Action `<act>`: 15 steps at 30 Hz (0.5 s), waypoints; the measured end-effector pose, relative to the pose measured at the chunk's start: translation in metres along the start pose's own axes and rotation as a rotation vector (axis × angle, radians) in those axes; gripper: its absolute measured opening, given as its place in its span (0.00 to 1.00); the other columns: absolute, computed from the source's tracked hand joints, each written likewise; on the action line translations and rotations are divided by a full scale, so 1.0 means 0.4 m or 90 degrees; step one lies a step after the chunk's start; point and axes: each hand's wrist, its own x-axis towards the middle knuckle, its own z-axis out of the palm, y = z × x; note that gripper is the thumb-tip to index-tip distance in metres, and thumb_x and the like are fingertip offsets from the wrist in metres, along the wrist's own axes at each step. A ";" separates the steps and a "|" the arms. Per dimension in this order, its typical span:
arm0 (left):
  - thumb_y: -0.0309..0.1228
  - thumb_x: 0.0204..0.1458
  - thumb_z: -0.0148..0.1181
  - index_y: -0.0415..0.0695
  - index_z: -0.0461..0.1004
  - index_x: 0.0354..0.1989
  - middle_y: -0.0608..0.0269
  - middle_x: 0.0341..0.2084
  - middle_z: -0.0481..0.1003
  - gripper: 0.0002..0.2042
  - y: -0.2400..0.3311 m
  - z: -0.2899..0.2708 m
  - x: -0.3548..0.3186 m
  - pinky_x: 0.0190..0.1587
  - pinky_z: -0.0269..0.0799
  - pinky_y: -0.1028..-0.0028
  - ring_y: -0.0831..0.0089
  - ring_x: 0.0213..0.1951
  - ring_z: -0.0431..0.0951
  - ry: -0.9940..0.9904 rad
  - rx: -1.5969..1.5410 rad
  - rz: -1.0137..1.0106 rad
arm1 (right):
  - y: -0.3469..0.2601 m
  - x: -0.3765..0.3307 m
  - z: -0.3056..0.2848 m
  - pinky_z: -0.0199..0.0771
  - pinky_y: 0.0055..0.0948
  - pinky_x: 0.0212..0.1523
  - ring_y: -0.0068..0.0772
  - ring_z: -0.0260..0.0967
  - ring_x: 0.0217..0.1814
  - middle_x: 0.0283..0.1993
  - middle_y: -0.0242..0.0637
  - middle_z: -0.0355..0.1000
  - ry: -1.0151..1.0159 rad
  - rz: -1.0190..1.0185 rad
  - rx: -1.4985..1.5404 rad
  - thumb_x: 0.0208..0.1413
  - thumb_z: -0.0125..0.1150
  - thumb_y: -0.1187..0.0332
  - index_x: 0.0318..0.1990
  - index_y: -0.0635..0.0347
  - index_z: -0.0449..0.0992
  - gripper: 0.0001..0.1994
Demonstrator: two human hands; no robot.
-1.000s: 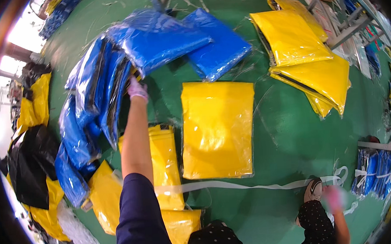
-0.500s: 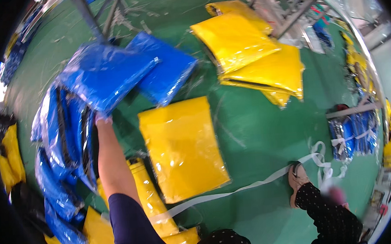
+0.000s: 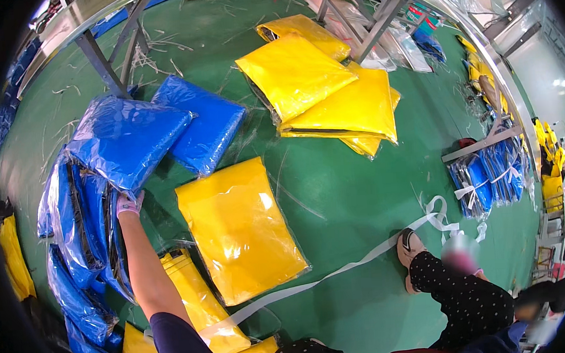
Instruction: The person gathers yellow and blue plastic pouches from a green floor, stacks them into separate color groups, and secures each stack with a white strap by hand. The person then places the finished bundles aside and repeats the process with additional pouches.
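My left hand, in a pale pink glove, is at the near lower corner of a puffy blue package in clear plastic. Its thumb and fingers close about that corner, partly hidden by the plastic. Upright blue bagged packages stand against my left wrist. Under the puffy package, another flat blue package sticks out to the right. A blurred pink patch beyond my polka-dot trouser leg looks like my gloved right hand; its fingers are smeared. It is near the loose end of a white strap lying across the green floor.
A flat yellow package lies in the middle, and several yellow ones are piled beyond it. More yellow packages lie beside my left forearm. Metal table legs stand at the back. Strapped blue bundles sit at right.
The view has shifted, so the floor items appear farther left and more of the tables shows. My left hand stays at the same corner of the blue package. A dark sleeve now shows at lower right.
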 end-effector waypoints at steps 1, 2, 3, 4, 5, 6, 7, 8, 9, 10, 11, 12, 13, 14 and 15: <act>0.43 0.56 0.42 0.43 0.61 0.58 0.59 0.58 0.61 0.24 0.009 -0.153 0.066 0.60 0.55 0.68 0.60 0.59 0.60 0.036 0.042 0.072 | -0.049 0.030 -0.007 0.65 0.35 0.51 0.44 0.65 0.51 0.48 0.46 0.68 -0.004 -0.038 0.033 0.57 0.42 0.65 0.46 0.62 0.68 0.15; 0.43 0.56 0.42 0.43 0.61 0.58 0.59 0.59 0.60 0.24 0.010 -0.222 0.097 0.61 0.55 0.69 0.60 0.60 0.59 0.035 0.043 0.177 | -0.082 0.037 -0.011 0.65 0.35 0.51 0.44 0.65 0.51 0.48 0.46 0.68 -0.020 -0.050 0.043 0.57 0.41 0.65 0.46 0.62 0.68 0.15; 0.42 0.57 0.41 0.44 0.63 0.57 0.59 0.58 0.62 0.23 0.014 -0.218 0.124 0.60 0.56 0.69 0.61 0.59 0.61 0.028 0.035 0.067 | -0.083 0.025 -0.017 0.65 0.35 0.51 0.45 0.65 0.51 0.48 0.45 0.68 -0.036 -0.040 0.040 0.57 0.41 0.65 0.46 0.62 0.68 0.15; 0.41 0.57 0.40 0.44 0.63 0.57 0.60 0.58 0.62 0.22 -0.005 -0.154 0.133 0.60 0.57 0.69 0.62 0.59 0.62 0.017 0.278 0.089 | -0.041 0.038 0.046 0.65 0.36 0.50 0.47 0.65 0.49 0.46 0.46 0.69 0.021 -0.113 -0.055 0.58 0.40 0.64 0.47 0.62 0.68 0.15; 0.40 0.58 0.39 0.45 0.64 0.57 0.60 0.58 0.63 0.21 0.031 -0.148 0.134 0.59 0.57 0.69 0.62 0.59 0.62 0.042 0.507 0.123 | -0.036 0.023 0.027 0.65 0.36 0.51 0.47 0.64 0.50 0.47 0.46 0.68 0.048 -0.126 -0.032 0.59 0.39 0.63 0.49 0.62 0.67 0.16; 0.40 0.58 0.38 0.45 0.63 0.57 0.60 0.58 0.62 0.21 0.006 -0.028 0.070 0.60 0.56 0.68 0.63 0.59 0.61 -0.004 0.701 0.100 | -0.018 -0.002 0.022 0.64 0.37 0.52 0.47 0.64 0.51 0.48 0.47 0.67 0.044 -0.119 -0.035 0.59 0.38 0.62 0.51 0.61 0.66 0.17; 0.40 0.59 0.37 0.46 0.63 0.58 0.61 0.59 0.61 0.21 0.016 0.071 0.021 0.61 0.55 0.68 0.63 0.60 0.60 -0.048 0.826 0.115 | 0.002 -0.028 0.008 0.64 0.37 0.52 0.47 0.64 0.52 0.48 0.47 0.67 0.034 -0.096 -0.043 0.59 0.38 0.62 0.51 0.61 0.66 0.18; 0.40 0.59 0.36 0.47 0.62 0.58 0.61 0.60 0.60 0.21 0.023 0.131 -0.006 0.61 0.54 0.67 0.63 0.61 0.59 -0.071 0.913 0.136 | 0.015 -0.044 0.000 0.64 0.37 0.52 0.47 0.63 0.52 0.49 0.47 0.67 0.024 -0.075 -0.048 0.59 0.38 0.62 0.52 0.60 0.65 0.18; 0.40 0.59 0.36 0.47 0.61 0.59 0.61 0.60 0.59 0.21 0.070 0.109 -0.014 0.62 0.53 0.66 0.64 0.61 0.58 -0.054 0.994 0.159 | 0.013 -0.042 -0.009 0.64 0.37 0.52 0.47 0.63 0.52 0.49 0.47 0.66 0.025 -0.066 -0.039 0.59 0.38 0.62 0.52 0.60 0.65 0.18; 0.39 0.59 0.35 0.48 0.61 0.59 0.62 0.61 0.58 0.21 0.078 0.090 -0.014 0.62 0.52 0.66 0.64 0.62 0.57 -0.035 1.083 0.181 | 0.001 -0.038 -0.012 0.64 0.37 0.52 0.46 0.63 0.53 0.49 0.47 0.66 0.021 -0.061 -0.034 0.59 0.38 0.62 0.52 0.60 0.65 0.18; 0.39 0.60 0.34 0.48 0.60 0.60 0.62 0.61 0.58 0.21 0.099 0.046 -0.006 0.63 0.51 0.65 0.64 0.62 0.56 0.008 1.154 0.209 | -0.006 -0.031 -0.016 0.64 0.37 0.53 0.46 0.63 0.53 0.50 0.47 0.66 0.025 -0.061 -0.027 0.60 0.38 0.61 0.53 0.59 0.65 0.18; 0.39 0.60 0.33 0.49 0.59 0.61 0.62 0.62 0.57 0.21 0.121 -0.024 0.008 0.64 0.50 0.64 0.65 0.63 0.55 0.076 1.221 0.224 | -0.023 -0.017 -0.014 0.64 0.37 0.53 0.46 0.63 0.53 0.50 0.47 0.66 0.032 -0.070 -0.012 0.60 0.38 0.61 0.53 0.59 0.64 0.18; 0.38 0.60 0.34 0.48 0.58 0.61 0.62 0.62 0.56 0.22 0.141 -0.039 -0.004 0.64 0.49 0.64 0.64 0.63 0.54 0.023 1.237 0.209 | -0.024 -0.018 -0.008 0.63 0.37 0.53 0.46 0.62 0.53 0.50 0.47 0.65 0.032 -0.068 -0.008 0.60 0.38 0.61 0.54 0.58 0.64 0.18; 0.38 0.60 0.34 0.48 0.57 0.62 0.61 0.63 0.54 0.22 0.150 -0.033 -0.022 0.64 0.49 0.63 0.63 0.64 0.53 -0.044 1.225 0.181 | -0.024 -0.022 -0.005 0.63 0.37 0.53 0.46 0.62 0.54 0.51 0.47 0.65 0.037 -0.062 -0.007 0.60 0.38 0.61 0.54 0.58 0.64 0.18; 0.37 0.59 0.35 0.47 0.56 0.62 0.61 0.63 0.53 0.22 0.169 -0.029 -0.040 0.64 0.48 0.63 0.62 0.64 0.52 -0.094 1.221 0.166 | -0.024 -0.029 -0.002 0.63 0.37 0.53 0.45 0.62 0.54 0.51 0.47 0.65 0.038 -0.055 -0.006 0.60 0.38 0.61 0.54 0.57 0.63 0.19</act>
